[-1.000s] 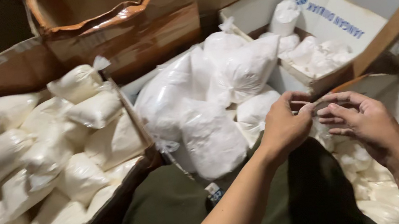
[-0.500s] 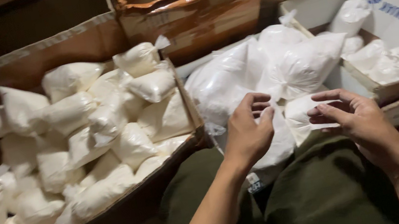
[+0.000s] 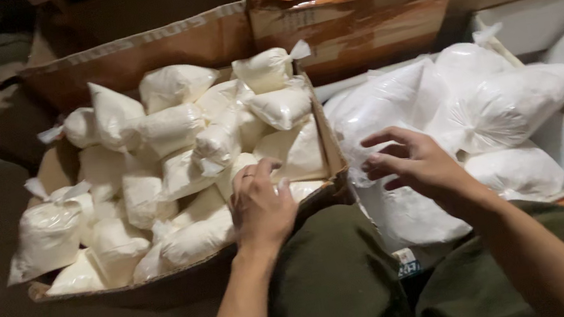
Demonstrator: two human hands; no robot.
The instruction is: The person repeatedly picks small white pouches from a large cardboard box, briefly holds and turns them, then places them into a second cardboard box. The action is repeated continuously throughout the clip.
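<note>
Currently the left hand (image 3: 260, 211) rests fingers-down on a tied white bag (image 3: 196, 234) in the cardboard box (image 3: 330, 151), the right hand (image 3: 415, 164) hovering open, empty, apart.

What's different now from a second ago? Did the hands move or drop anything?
A second ago both hands met over the large white sacks, pinching a small bag's neck between them. Now they are apart: the left hand has moved left and rests on the small tied bags in the cardboard box, while the right hand hovers open over the large white sacks, holding nothing. Boxes and sacks lie as before.
</note>
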